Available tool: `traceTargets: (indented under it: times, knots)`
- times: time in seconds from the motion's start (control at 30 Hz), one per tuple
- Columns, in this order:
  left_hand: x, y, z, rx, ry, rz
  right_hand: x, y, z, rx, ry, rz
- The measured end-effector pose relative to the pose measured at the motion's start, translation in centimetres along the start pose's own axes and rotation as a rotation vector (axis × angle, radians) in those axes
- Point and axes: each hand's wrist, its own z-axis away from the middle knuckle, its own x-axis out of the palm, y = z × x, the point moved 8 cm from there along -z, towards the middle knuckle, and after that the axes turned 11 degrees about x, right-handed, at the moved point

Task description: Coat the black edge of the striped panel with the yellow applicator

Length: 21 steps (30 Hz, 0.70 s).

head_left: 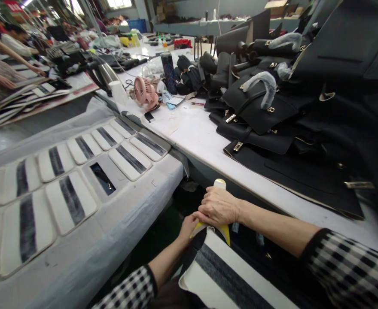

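My right hand [219, 206] is wrapped round a yellow-and-white object [220, 183]. Its rounded white end sticks up above the fist and its yellow parts flare out below; I cannot tell its kind. Close against it on the left is my left hand [188, 227], fingers bent in at the yellow part; what they grip is hidden. Directly beneath both hands, a white panel with a dark lengthwise stripe [237, 274] slopes down towards me, its upper corner right under the yellow part. Black material lies around the panel.
Several white panels with dark stripes [68, 199] lie on the covered table at left, with a phone [102, 178] among them. On the white table [189, 137] are black bags [256, 103], a pink fan [145, 92] and a kettle [102, 75]. Other people work at far left.
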Motion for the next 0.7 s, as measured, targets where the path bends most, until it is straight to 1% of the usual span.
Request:
traceTargets:
  times: [0.07,0.1,0.17,0.23,0.27,0.37,0.43,0.7]
  knots:
    - [-1.0,0.8,1.5,0.057,0.033,0.058,-0.1,-0.1,0.0,-0.002,0.002,0.011]
    - [-1.4,1.5,2.4,0.097,0.029,0.085,-0.2,0.0,0.0,0.006,0.004,0.015]
    - [-1.6,3.4,4.2,0.176,-0.033,0.071,-0.1,0.0,0.0,0.021,0.002,0.024]
    - [-1.3,5.3,5.6,0.232,-0.122,-0.067,-0.1,0.1,0.1,0.034,0.001,0.025]
    - [-1.3,6.1,6.0,0.25,-0.144,-0.17,-0.1,0.1,0.2,0.042,0.0,0.023]
    - [-1.2,7.7,6.3,0.295,-0.126,-0.415,-0.2,0.1,0.3,0.066,-0.001,0.031]
    - [-1.1,8.1,6.3,0.309,-0.113,-0.471,-0.2,0.0,0.4,0.069,-0.005,0.045]
    - [-0.9,8.0,6.8,0.325,-0.102,-0.497,-0.1,-0.5,0.5,0.111,-0.013,0.047]
